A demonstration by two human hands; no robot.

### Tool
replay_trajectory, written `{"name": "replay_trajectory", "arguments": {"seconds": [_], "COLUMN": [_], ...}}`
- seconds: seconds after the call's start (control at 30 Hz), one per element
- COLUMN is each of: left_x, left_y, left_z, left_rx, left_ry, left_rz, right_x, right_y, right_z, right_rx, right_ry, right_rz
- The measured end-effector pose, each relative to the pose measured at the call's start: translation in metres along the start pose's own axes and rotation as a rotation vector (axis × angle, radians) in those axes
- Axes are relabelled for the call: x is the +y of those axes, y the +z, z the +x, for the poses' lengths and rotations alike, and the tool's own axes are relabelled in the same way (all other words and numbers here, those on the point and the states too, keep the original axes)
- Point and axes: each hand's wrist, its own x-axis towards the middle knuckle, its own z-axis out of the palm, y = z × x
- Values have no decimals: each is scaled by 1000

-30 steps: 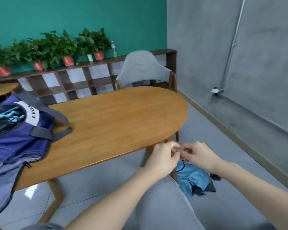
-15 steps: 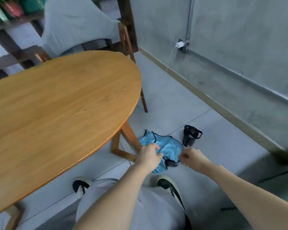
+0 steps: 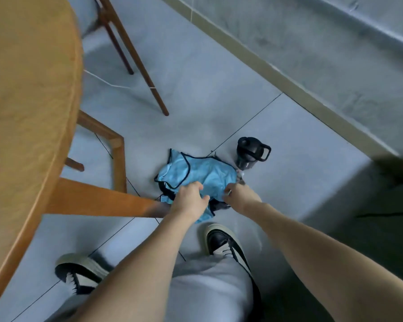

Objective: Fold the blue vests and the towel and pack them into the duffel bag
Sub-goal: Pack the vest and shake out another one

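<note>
Left hand (image 3: 189,199) is reaching down to the floor, fingers curling into the near edge of the blue vest (image 3: 197,174) and gripping the cloth; right hand (image 3: 239,195) is reaching down just beside it, fingers bunching at the vest's right edge, apparently pinching the fabric, though the fingertips are hiding under the knuckles; both forearms are stretching out from the bottom of the view, bare.

The blue vest is lying crumpled on the grey tiled floor (image 3: 219,89), light blue with dark trim along its openings; part of it is tucking under the left hand; some darker cloth is showing at its near side, too blurred to tell what.

A black bottle (image 3: 250,153) with a loop handle is standing on the floor just beside the vest's far right corner, touching or nearly so.

The wooden desk (image 3: 28,101) is filling the left of the view, its leg frame (image 3: 98,198) slanting down close to the vest's left side; chair legs (image 3: 135,56) are standing beyond, well apart from the vest.

Two dark-and-white shoes (image 3: 223,240) are planting on the floor near the vest, grey trousers (image 3: 207,287) above them; a grey wall with pale skirting (image 3: 289,82) is running along the right.
</note>
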Motion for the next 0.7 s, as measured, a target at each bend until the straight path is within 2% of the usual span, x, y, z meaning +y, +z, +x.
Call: {"name": "replay_trajectory", "arguments": {"seconds": [0.23, 0.4, 0.7], "left_x": [-17, -23, -8], "left_y": [13, 14, -15], "left_z": [42, 52, 20], "left_rx": [-29, -44, -21], "left_ry": [-40, -63, -54], "left_rz": [-34, -47, -99], "right_x": [8, 12, -14], "right_y": [35, 45, -12], "right_z": [47, 57, -8], "right_rx": [58, 168, 176], "right_ry": [51, 26, -249], "right_rz": [-35, 31, 344]}}
